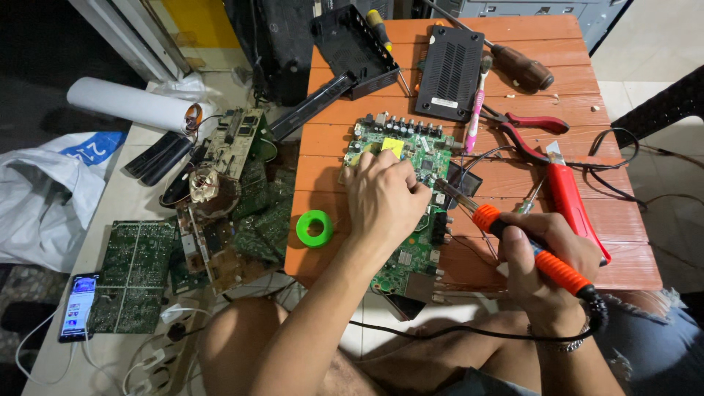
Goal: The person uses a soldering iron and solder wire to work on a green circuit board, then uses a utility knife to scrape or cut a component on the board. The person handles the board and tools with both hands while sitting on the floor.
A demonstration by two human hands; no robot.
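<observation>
1. My left hand [383, 198] lies knuckles-up on the green circuit board [411, 220], fingers curled together and pressing down on it. The fingertips are tucked under, so I cannot tell whether they pinch anything.
2. My right hand [546, 264] is wrapped tight around the orange-and-blue grip of the soldering iron [513, 238]. The metal tip points toward 10 o'clock and reaches the board's right edge just beside my left knuckles; the exact contact point is too small to make out.
3. The circuit board sits at the middle of the orange slatted table [623, 257]. Its 6 o'clock end hangs over the table's near edge, and its centre is hidden under my left hand.
4. At 9 o'clock from my left hand, a green ring-shaped spool [315, 228] lies flat on the table, apart from the board.
5. At 12 o'clock from the board lie a black vented cover [449, 72] and a pink toothbrush [475, 106] (bristles barely visible).
6. At 1 o'clock lie red-handled pliers [532, 125]; a red utility knife [572, 202] lies just beside my right hand, its lower end hidden behind it.
7. The iron's black cord [455, 331] runs across my lap, its far end cut off from view.
8. At 9 o'clock, off the table, spare circuit boards [136, 271] lie heaped; a phone [78, 306] lies beside them.
</observation>
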